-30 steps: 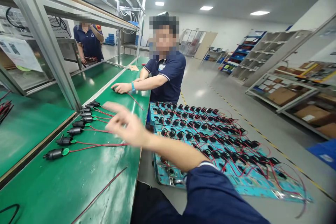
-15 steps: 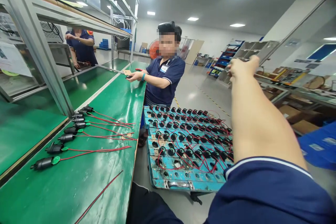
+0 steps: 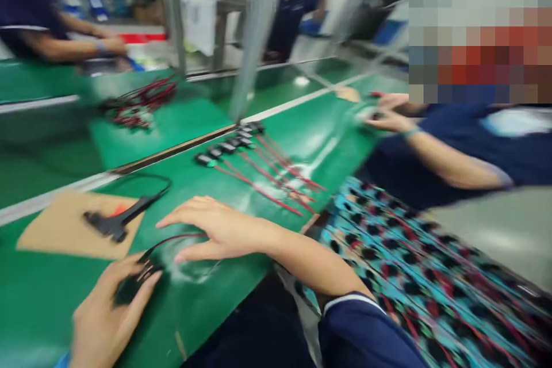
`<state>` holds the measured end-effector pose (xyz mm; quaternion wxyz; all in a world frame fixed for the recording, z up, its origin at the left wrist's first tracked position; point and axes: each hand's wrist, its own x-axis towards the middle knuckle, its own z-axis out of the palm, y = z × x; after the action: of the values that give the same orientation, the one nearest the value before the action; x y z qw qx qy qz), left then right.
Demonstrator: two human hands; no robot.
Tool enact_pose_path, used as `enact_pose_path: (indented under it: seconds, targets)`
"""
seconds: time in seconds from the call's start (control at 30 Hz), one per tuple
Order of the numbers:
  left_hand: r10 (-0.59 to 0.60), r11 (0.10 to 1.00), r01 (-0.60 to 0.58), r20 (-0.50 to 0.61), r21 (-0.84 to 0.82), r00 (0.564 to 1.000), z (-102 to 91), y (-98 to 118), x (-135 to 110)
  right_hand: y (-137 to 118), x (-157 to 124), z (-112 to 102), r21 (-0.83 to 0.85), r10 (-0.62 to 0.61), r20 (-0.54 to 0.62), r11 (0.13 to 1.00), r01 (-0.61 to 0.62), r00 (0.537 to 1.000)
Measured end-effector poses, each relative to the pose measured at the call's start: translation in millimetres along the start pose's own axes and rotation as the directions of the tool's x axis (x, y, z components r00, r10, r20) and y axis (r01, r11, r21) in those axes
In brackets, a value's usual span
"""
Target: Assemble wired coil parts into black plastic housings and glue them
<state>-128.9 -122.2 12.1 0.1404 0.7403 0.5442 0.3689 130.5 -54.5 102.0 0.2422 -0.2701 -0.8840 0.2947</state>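
My left hand (image 3: pixel 103 310) grips a small black part (image 3: pixel 129 287) with metal-looking bits at its top, low over the green bench; blur hides its exact kind. A dark red and black wire (image 3: pixel 172 238) runs from near that part toward my right hand (image 3: pixel 215 233). That hand hovers just beyond, thumb and fingers spread, holding nothing that I can see. Behind my left hand, a black T-shaped tool (image 3: pixel 118 219) with a cable lies on a piece of brown cardboard (image 3: pixel 52 224). Farther off, several black cylindrical connectors (image 3: pixel 228 145) with red wires lie in a row.
A blue rack (image 3: pixel 345 207) filled with black parts and red wires stands at the right. Across the bench (image 3: pixel 276 126) a co-worker's hands (image 3: pixel 390 115) hold something small. A heap of red and black wires (image 3: pixel 142 103) lies at the far left, near another person's arm (image 3: pixel 77 43).
My view has swung left and down to the bench. My right arm, stretched out over the rack before, is now over the bench. My left hand has come into view holding the black part.
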Motion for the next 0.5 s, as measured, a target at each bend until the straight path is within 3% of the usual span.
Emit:
enact_pose_path:
  seconds: [0.1, 0.27, 0.37, 0.5]
  targets:
    - [-0.128, 0.99, 0.124, -0.051, -0.069, 0.99, -4.3, 3.6, -10.2, 15.1, 30.3, 32.7, 0.159, -0.022, 0.112, 0.987, 0.004, 0.994]
    - [-0.138, 0.986, 0.134, -0.024, -0.103, 0.99, -10.0, 11.9, 4.4, 20.8, 31.5, 56.1, 0.459, 0.121, 0.065, 0.878, -0.137, 0.991]
    - [-0.086, 0.987, 0.077, -0.057, -0.142, 0.995, -12.0, 17.0, 5.7, 15.9, 23.1, 58.3, 0.479, 0.213, -0.022, 0.86, -0.177, 0.977]
    - [-0.014, 0.988, -0.006, -0.13, -0.153, 0.991, -10.2, 17.4, 6.2, 12.4, 21.1, 61.2, 0.385, 0.233, -0.135, 0.908, -0.166, 0.963]
